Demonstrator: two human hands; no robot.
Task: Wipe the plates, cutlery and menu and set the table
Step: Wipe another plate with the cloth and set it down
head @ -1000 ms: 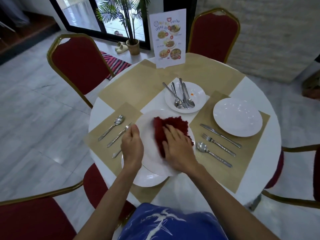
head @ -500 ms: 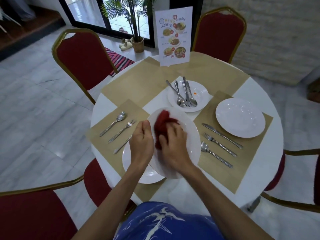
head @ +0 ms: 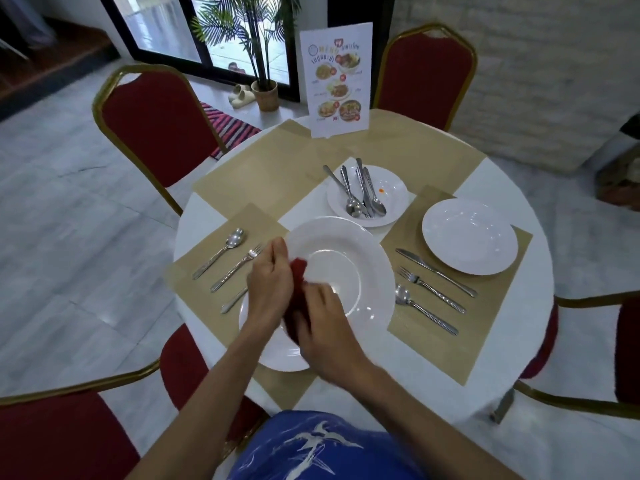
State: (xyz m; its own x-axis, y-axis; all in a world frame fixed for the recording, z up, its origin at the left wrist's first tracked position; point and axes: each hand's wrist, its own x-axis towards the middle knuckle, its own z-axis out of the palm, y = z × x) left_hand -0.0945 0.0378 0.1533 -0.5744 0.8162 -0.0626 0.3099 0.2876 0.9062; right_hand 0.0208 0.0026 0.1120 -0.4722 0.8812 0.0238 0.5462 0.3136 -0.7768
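The big white plate (head: 346, 258) is lifted over the near-left place setting, tilted, above a second plate (head: 277, 358) that lies on the mat there. The left hand (head: 272, 285) has its fingers curled round the plate's left rim. The right hand (head: 325, 323) is clamped on a bunched red cloth (head: 298, 271) and presses it against the near-left rim.

To do this step well, I would keep the left hand's grip firm and turn the plate a little at a time. That lets the cloth cover the whole rim, then the centre well and the underside. The plate should stay over the counter (head: 512, 351) in case it slips.

At the far middle, a smaller plate (head: 394, 188) holds a heap of cutlery (head: 363, 192) and shows an orange speck (head: 381, 190); it likely needs wiping. The right plate (head: 469, 237) is empty on its mat, with a knife (head: 434, 271), fork (head: 429, 289) and spoon (head: 422, 308) laid just beside it. The menu (head: 336, 81) stands upright at the far edge.
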